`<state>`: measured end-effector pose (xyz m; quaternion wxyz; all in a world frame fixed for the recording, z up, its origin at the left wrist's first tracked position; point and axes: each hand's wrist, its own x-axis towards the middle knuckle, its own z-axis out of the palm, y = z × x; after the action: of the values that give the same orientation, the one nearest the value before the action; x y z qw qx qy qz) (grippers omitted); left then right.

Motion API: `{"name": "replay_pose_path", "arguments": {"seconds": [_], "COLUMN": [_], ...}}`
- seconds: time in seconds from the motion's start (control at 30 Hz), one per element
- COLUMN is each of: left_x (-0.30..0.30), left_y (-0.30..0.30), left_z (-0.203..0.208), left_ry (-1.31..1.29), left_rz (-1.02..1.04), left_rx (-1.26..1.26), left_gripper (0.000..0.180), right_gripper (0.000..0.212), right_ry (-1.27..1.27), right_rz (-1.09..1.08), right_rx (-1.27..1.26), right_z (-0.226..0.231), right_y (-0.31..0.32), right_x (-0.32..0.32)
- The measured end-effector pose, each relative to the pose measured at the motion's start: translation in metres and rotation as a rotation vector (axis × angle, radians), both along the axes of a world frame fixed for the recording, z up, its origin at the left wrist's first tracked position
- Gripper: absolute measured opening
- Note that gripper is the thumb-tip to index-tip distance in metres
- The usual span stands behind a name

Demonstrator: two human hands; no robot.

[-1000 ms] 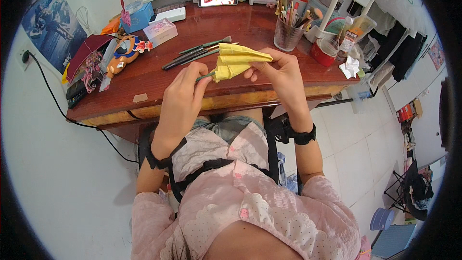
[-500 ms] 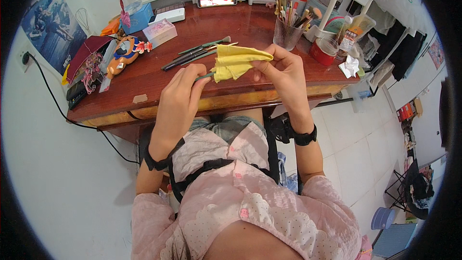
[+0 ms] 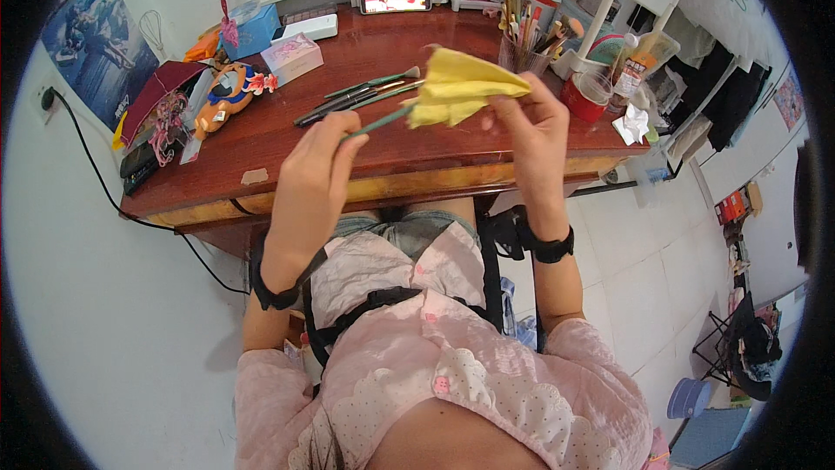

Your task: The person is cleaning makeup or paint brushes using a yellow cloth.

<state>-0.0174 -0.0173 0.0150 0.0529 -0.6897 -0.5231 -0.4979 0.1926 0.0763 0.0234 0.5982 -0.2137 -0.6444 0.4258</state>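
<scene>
- Left hand [image 3: 310,176] is pinching a green handle [image 3: 383,120], probably steadying it.
- Right hand [image 3: 537,129] is grasping yellow cloth [image 3: 463,86], seemingly keeping it around the handle's hidden end.

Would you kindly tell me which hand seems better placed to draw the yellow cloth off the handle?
Probably the right hand: it pinches the yellow cloth near its right end, while the left hand holds the green handle.

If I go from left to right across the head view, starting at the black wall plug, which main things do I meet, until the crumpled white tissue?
Black wall plug, orange-and-blue toy figure, left hand, thin green handle, yellow cloth, right hand, red jar, crumpled white tissue.
</scene>
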Motion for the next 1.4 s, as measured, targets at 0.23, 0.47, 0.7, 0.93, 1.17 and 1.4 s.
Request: {"name": "replay_pose_path", "arguments": {"seconds": [0.23, 0.47, 0.7, 0.93, 1.17, 1.4], "left_x": [0.003, 0.016, 0.018, 0.017, 0.018, 0.027], "left_y": [-0.004, -0.004, -0.005, -0.005, -0.005, 0.001], "left_z": [0.005, 0.001, 0.000, -0.004, 0.000, -0.012], "left_ry": [-0.254, -0.193, -0.165, -0.182, -0.286, -0.498], "left_rz": [-0.028, -0.163, -0.108, -0.168, -0.313, -0.379], "left_rx": [-0.102, -0.134, -0.141, -0.208, -0.374, -0.372], "left_gripper": [0.008, 0.009, 0.009, 0.005, 0.011, 0.014], "right_gripper": [0.011, 0.016, 0.014, 0.013, 0.012, 0.010], "right_ry": [-0.086, -0.033, 0.042, 0.038, 0.071, 0.077], "right_rz": [0.162, 0.232, 0.244, 0.259, 0.317, 0.243], "right_rx": [-0.001, -0.076, -0.128, -0.074, -0.107, -0.060], "right_z": [-0.002, -0.001, -0.001, -0.005, -0.008, -0.006], "right_y": [0.003, -0.008, -0.010, -0.007, -0.009, -0.015], "right_x": [0.003, -0.007, -0.009, -0.005, -0.008, -0.011]}}
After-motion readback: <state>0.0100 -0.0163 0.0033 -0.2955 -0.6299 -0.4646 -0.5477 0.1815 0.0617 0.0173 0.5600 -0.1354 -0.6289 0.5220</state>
